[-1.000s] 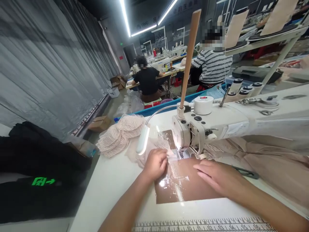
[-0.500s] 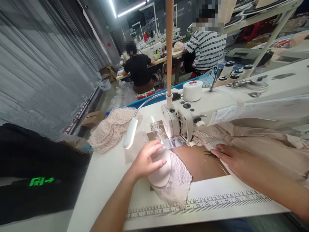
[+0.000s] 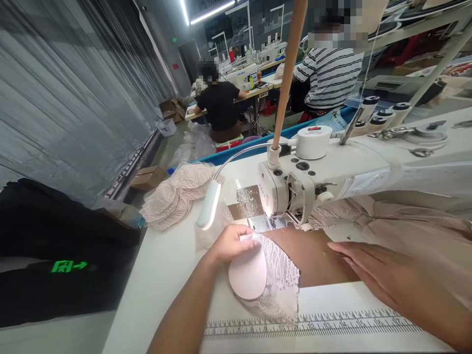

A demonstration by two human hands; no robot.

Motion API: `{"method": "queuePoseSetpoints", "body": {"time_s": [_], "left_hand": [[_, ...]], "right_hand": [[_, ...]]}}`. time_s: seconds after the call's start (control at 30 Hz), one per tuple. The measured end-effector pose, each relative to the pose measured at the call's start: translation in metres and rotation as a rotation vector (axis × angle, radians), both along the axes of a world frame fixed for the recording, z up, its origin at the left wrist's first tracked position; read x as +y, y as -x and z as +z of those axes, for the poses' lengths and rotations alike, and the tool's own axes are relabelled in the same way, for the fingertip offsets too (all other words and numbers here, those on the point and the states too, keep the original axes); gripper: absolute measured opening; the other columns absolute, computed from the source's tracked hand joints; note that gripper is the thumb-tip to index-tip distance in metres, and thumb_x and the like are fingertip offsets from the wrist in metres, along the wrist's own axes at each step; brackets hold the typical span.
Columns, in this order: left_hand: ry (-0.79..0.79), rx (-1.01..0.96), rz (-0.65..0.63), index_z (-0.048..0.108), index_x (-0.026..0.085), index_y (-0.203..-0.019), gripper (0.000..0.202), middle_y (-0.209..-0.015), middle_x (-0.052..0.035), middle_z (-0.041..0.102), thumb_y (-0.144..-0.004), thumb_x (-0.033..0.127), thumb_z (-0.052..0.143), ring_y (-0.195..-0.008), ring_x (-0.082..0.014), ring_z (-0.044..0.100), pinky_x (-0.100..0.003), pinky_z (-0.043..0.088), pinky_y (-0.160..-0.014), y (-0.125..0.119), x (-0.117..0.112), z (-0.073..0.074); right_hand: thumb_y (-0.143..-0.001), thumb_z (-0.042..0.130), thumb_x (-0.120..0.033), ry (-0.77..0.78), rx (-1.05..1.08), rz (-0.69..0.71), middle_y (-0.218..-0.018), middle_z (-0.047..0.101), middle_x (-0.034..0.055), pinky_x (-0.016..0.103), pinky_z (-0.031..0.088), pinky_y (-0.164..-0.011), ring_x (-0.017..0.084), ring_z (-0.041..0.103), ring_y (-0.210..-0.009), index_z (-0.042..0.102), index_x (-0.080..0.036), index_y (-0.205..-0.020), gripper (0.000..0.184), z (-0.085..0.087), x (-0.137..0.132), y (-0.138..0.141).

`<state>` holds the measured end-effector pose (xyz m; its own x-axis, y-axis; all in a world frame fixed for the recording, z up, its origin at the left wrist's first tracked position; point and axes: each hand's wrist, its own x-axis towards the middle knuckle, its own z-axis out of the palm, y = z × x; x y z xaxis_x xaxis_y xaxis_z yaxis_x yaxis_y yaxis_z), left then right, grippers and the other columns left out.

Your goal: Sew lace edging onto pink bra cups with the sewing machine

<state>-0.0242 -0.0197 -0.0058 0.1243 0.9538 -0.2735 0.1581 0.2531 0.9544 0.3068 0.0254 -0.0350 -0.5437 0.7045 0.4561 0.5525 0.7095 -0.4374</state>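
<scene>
While left hand (image 3: pixel 233 244) pinches pad (image 3: pixel 249 275) by edge, lace (image 3: pixel 283 265) overlaps ruler (image 3: pixel 342 322)

1. A left hand (image 3: pixel 233 242) pinches the upper edge of a pale, rounded pad (image 3: pixel 248 275) backed by lace (image 3: pixel 285 273), just in front of a sewing machine (image 3: pixel 275 189).
2. A right hand (image 3: pixel 372 260) lies at the far side of a brown sheet (image 3: pixel 308 258), its grip hidden.
3. A slim lamp (image 3: pixel 209 205) hangs near piled lace pieces (image 3: pixel 173 199).
4. The lace's tip overlaps a printed ruler (image 3: pixel 342 322).
5. Beyond, two people, one in black (image 3: pixel 219 110), one in stripes (image 3: pixel 332 81), sit at worktables (image 3: pixel 254 92).
</scene>
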Motion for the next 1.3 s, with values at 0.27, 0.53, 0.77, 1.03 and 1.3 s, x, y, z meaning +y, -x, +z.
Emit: {"method": "queuePoseSetpoints", "body": {"time_s": [0.27,0.53,0.77,1.03,1.3], "left_hand": [[0.028,-0.232,-0.049,0.075,0.013,-0.085,0.03,-0.08,-0.0072,0.071,-0.067,0.036,0.079,-0.072,-0.0152,0.061,-0.027,0.046,-0.072,-0.009,-0.009,-0.001],[0.041,-0.255,-0.121,0.076,0.013,-0.087,0.033,-0.079,-0.0071,0.071,-0.067,0.039,0.079,-0.073,-0.0176,0.062,-0.029,0.047,-0.071,-0.012,-0.012,-0.007],[0.066,-0.211,-0.159,0.076,0.012,-0.081,0.034,-0.063,-0.0026,0.063,-0.066,0.042,0.078,-0.061,-0.013,0.054,-0.025,0.041,-0.058,-0.015,-0.013,-0.007],[-0.036,-0.133,-0.272,0.072,0.012,-0.096,0.034,-0.093,-0.0094,0.069,-0.075,0.039,0.071,-0.085,-0.0204,0.061,-0.029,0.047,-0.077,-0.016,-0.009,-0.002],[-0.222,0.386,-0.068,0.065,0.018,-0.103,0.028,-0.097,-0.0052,0.063,-0.076,0.026,0.064,-0.089,-0.0182,0.057,-0.025,0.045,-0.071,0.017,-0.025,0.05]], "right_hand": [[-0.094,0.039,-0.038,0.255,-0.02,0.258,-0.117,0.067,0.006,0.04,0.052,-0.087,0.025,0.062,-0.107,0.063,-0.024,-0.119,0.038,0.035,-0.003,0.082],[-0.09,0.05,-0.041,0.551,0.026,0.415,-0.112,0.068,0.0062,0.039,0.049,-0.088,0.023,0.062,-0.101,0.065,-0.023,-0.112,0.032,0.04,0.004,0.104],[-0.091,0.048,-0.036,0.761,0.13,0.382,-0.095,0.071,0.0032,0.035,0.05,-0.081,0.02,0.064,-0.089,0.069,-0.023,-0.096,0.026,0.042,-0.006,0.11],[-0.082,0.06,-0.039,0.926,0.243,0.336,-0.097,0.066,0.0056,0.035,0.053,-0.075,0.022,0.064,-0.088,0.058,-0.021,-0.116,0.038,0.03,-0.004,0.115],[-0.083,0.048,-0.03,0.842,0.101,0.3,-0.071,0.052,-0.0005,0.028,0.042,-0.06,0.017,0.051,-0.069,0.055,-0.019,-0.071,0.018,0.031,0.003,0.101]]}}
